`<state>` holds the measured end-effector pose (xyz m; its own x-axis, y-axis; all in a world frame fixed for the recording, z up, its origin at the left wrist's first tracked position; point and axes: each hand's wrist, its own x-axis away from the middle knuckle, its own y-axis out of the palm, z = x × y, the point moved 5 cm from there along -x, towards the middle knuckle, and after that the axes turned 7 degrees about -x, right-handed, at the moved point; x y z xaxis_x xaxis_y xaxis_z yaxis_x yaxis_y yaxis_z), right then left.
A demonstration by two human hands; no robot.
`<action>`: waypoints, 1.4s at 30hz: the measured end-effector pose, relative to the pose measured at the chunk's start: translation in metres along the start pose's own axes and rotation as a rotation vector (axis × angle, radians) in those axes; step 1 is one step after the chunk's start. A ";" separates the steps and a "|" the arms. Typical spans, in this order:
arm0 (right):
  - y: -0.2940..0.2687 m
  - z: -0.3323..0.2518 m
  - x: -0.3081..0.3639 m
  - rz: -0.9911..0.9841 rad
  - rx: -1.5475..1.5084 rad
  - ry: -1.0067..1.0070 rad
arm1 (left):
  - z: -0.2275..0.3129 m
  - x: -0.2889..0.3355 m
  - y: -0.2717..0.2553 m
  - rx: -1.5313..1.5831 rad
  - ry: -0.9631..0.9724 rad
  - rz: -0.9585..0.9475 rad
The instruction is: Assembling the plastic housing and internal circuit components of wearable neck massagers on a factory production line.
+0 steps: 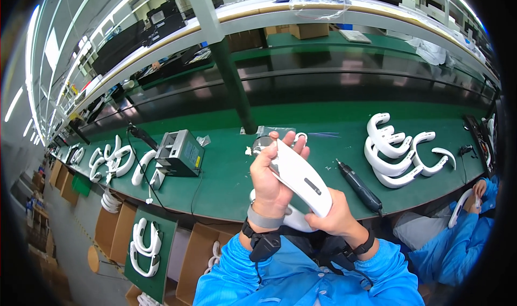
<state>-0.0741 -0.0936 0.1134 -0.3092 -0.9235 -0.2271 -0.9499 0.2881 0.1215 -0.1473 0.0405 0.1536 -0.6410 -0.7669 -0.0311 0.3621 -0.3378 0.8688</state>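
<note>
In front of my chest I hold a white curved plastic housing (301,178), tilted, with a dark narrow slot near its lower end. My left hand (267,185) supports its upper part, thumb along the near edge and fingers behind it. Closed around the lower end is my right hand (335,215). Another white curved section shows below, between my wrists; whether it belongs to the same piece, I cannot tell. Just beyond my left fingers lie a small white ring (300,139) and a clear plastic bag (277,130). A black electric screwdriver (360,187) rests right of my right hand.
Several white U-shaped housings (390,163) lie at the right, others (116,160) at the left. A grey box-shaped machine (180,153) with a cable stands on the green bench (226,195). Cardboard boxes (196,257) sit below. A co-worker (458,236) in blue sits at the right.
</note>
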 end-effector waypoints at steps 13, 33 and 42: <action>0.001 0.028 -0.001 -0.309 -0.390 0.191 | 0.005 0.011 0.002 -0.115 0.049 -0.010; 0.003 -0.025 -0.027 0.155 0.283 -0.264 | -0.003 0.018 -0.008 -0.395 0.265 0.017; 0.003 -0.012 -0.024 0.201 0.173 -0.358 | -0.004 0.018 -0.007 -0.340 0.226 -0.003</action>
<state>-0.0694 -0.0736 0.1308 -0.4568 -0.7074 -0.5394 -0.8535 0.5195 0.0414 -0.1589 0.0267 0.1451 -0.4913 -0.8535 -0.1737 0.5880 -0.4721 0.6567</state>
